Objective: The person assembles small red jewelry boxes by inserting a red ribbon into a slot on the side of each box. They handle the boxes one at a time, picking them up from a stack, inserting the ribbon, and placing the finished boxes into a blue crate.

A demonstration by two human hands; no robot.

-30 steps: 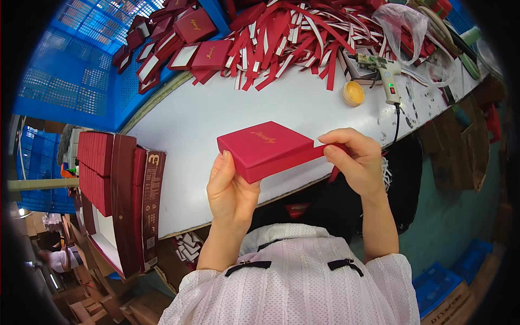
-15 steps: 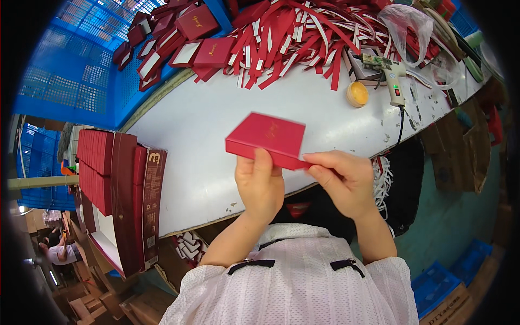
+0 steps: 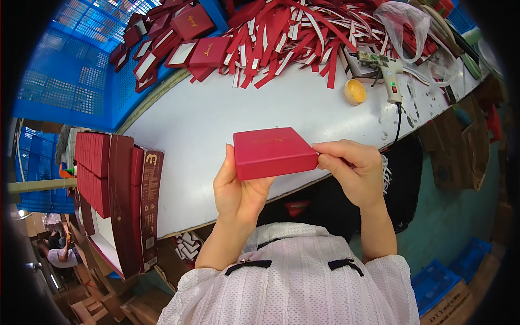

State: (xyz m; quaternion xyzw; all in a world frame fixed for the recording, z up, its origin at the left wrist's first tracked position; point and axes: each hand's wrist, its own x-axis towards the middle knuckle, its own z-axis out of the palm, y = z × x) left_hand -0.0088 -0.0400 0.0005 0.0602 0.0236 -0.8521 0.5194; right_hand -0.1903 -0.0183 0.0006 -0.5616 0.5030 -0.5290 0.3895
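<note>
A flat red gift box [image 3: 275, 153] with small gold lettering on its top is held up over the near edge of the table, its front side facing me. My left hand [image 3: 237, 195] is closed on it from the left and below, thumb along the left side, the other fingers partly hidden underneath. At the box's right corner, my right hand [image 3: 355, 169] pinches with thumb and forefinger. Whether anything thin lies between those two fingertips is too small to tell.
Red and white ribbon strips [image 3: 292, 40] heap at the back, beside loose red boxes [image 3: 192, 24] in a blue crate [image 3: 65, 70]. At the right lie a glue gun [image 3: 391, 78] and a round yellow-topped container [image 3: 354, 92]. A carton [image 3: 122, 206] of stacked red boxes stands left.
The box has turned and tilted, so its front side now faces me more squarely. My left hand has shifted left and its thumb has moved from the front to the left side.
</note>
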